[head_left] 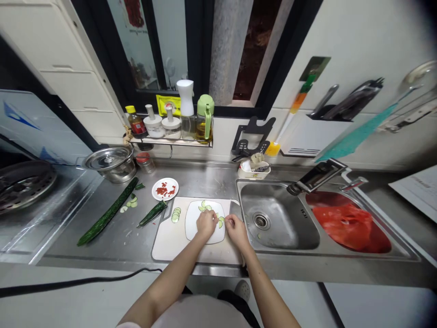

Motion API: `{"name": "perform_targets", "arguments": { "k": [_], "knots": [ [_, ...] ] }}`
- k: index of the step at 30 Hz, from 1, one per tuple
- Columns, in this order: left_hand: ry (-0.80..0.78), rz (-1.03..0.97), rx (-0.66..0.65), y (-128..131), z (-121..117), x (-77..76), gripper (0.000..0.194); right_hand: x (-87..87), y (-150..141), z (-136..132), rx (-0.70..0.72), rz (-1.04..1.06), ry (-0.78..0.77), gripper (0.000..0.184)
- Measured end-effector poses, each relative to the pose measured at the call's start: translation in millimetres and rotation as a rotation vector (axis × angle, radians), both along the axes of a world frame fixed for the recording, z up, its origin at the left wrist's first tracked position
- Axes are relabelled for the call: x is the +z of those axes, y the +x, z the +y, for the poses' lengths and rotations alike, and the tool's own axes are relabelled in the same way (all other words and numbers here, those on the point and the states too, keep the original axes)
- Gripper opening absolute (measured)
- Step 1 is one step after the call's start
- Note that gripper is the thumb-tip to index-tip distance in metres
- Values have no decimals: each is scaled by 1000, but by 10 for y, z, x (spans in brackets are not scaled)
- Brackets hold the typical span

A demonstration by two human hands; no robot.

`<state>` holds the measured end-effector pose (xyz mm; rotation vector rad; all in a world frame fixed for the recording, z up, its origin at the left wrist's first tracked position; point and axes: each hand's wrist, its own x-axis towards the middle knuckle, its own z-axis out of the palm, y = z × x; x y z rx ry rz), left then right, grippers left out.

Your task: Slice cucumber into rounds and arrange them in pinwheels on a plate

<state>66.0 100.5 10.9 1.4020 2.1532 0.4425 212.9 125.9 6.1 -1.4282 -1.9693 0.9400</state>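
Observation:
A white square plate lies on a pale cutting board. Thin cucumber slices are set along its far edge, with more slices on its right side. Over the plate's middle, my left hand has its fingertips pinched together beside the right-hand slices. My right hand is closed too, fingertips just off the plate's right edge. Anything inside either pinch is too small to make out. A short row of cucumber slices rests on the board to the left, near a cut cucumber piece.
Behind the board stands a small plate of red bits. A long cucumber and a lidded steel pot are at left. The sink adjoins on the right, with a red plastic bag in the second basin.

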Motion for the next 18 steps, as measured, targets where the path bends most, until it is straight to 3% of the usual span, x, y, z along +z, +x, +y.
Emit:
{"name": "perform_targets", "arguments": {
  "k": [18],
  "knots": [
    [45, -38, 34, -5, -52, 84, 14, 71, -19, -116, -39, 61, -15, 26]
  ]
}}
